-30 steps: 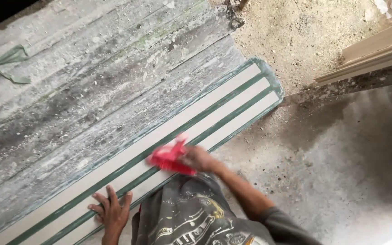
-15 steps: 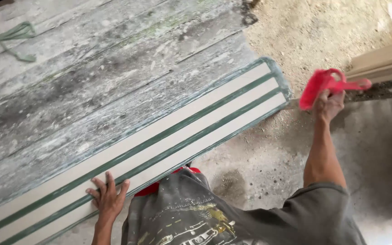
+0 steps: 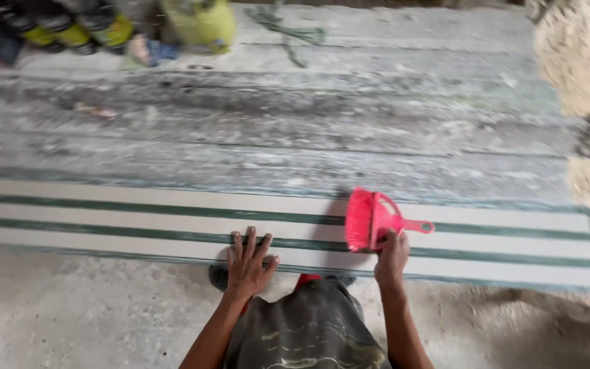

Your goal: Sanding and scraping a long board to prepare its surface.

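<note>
Pink plastic hand brush (image 3: pixel 370 220) lies bristles-down on long white board with green stripes (image 3: pixel 138 219); right hand (image 3: pixel 392 256) closed round its handle. Left hand (image 3: pixel 248 263) flat, fingers spread, apparently steadying board edge.

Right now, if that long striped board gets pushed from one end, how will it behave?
The striped board looks long, thin and flat, so it probably slides rather than rolls. With only the left hand pressing it, it may pivot. The dusty slab under it likely lets it skid easily.
</note>
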